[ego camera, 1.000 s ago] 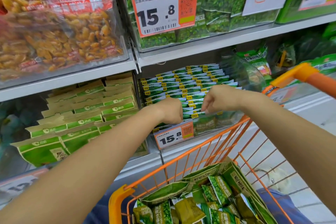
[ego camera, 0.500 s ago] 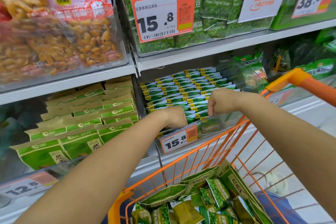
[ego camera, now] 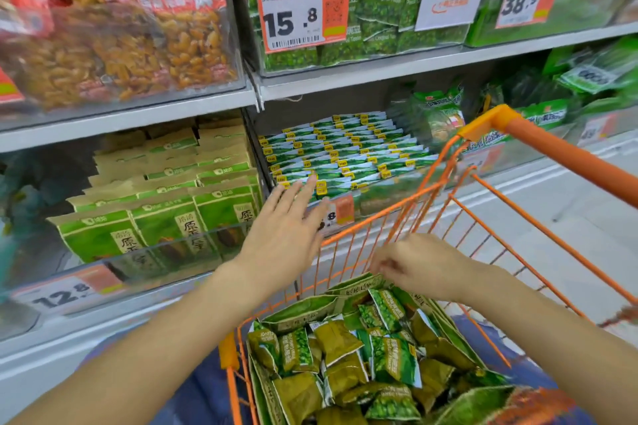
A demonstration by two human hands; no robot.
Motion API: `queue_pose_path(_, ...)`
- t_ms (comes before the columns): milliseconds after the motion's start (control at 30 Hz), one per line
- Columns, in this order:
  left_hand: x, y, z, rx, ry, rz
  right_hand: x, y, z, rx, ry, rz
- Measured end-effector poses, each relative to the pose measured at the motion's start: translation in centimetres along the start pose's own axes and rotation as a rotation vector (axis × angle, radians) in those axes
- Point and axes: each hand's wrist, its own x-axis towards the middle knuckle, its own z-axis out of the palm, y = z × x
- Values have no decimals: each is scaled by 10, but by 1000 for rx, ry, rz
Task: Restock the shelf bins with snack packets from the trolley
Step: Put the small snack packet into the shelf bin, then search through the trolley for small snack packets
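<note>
**Hands between the shelf bin and the trolley**

The shelves (ego camera: pixel 379 74) fill most of what I see, two tiers of clear bins with price tags on their fronts. Below them, on my right, stands the orange wire trolley (ego camera: pixel 448 203), its front edge close to the lower tier. The lower middle bin (ego camera: pixel 362 207) holds neat rows of flat green and white packets with yellow labels, packed edge to edge. To its left sits a bin of larger brown and green bags (ego camera: pixel 165 217). Inside the trolley lies a loose heap of small green snack packets (ego camera: pixel 345 352), with some opened green cartons (ego camera: pixel 303 310) standing along the sides.

My left hand (ego camera: pixel 286 228) is spread flat with the fingers apart, holding nothing, its fingertips just over the front rows in the middle bin. My right hand (ego camera: pixel 417 262) is low inside the trolley, fingers curled down toward the top edge of a carton. I cannot tell whether it has actually caught hold of anything.
</note>
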Motion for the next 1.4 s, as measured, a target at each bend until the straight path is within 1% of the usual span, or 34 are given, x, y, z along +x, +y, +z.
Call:
queue_pose_path(100,12,-3,0,40,-212,-61,4,-3,13,76,29,38)
queue_pose_path(133,15,-4,-2,75,-252,-79,6,-4,14,100,35,48)
queue_pose_path(167,17,-5,-3,105,-257,-91,6,-6,15,119,41,55)
queue_pose_path(300,16,-15,-1,213,-237,-102,7,-13,18,185,69,64)
queue_pose_path(400,15,-20,2,217,-216,-97,5,-16,23,220,53,69)
queue_pose_path(467,9,-21,7,172,-147,-73,3,-18,25,222,32,69)
queue_pose_path(500,4,-20,9,133,-71,-58,3,-19,25,218,1,73)
queue_pose_path(600,-19,-8,17,-133,269,-4,4,-23,32,119,-174,87)
queue_pose_path(633,-28,-1,20,-223,316,46,5,-26,35,54,-239,62)
queue_pose_path(667,-37,7,21,-296,325,113,8,-29,40,-9,-308,30)
queue_pose_path(733,-48,17,22,-384,277,225,14,-38,52,-111,-469,-18)
queue_pose_path(767,-49,18,22,-399,248,237,17,-42,59,-159,-569,-17)
queue_pose_path(833,-47,16,23,-425,217,195,21,-48,70,-282,-767,-3)
queue_pose_path(900,-45,16,24,-455,212,165,22,-54,78,-378,-869,3)
queue_pose_path(1000,-46,18,25,-473,208,166,19,-57,83,-349,-857,31)
queue_pose_path(1067,-47,17,24,-488,213,150,16,-52,81,-322,-785,35)
queue_pose_path(1100,-47,17,25,-498,217,142,15,-47,79,-270,-746,51)
queue_pose_path(1200,-46,18,25,-542,197,119,14,-28,66,-42,-625,96)
queue_pose_path(1300,-47,18,27,-557,181,110,9,-16,58,184,-584,129)
queue_pose_path(1367,-47,18,26,-564,209,103,4,-10,56,316,-537,121)
queue_pose_path(1400,-46,17,24,-586,238,83,2,-9,52,412,-486,117)
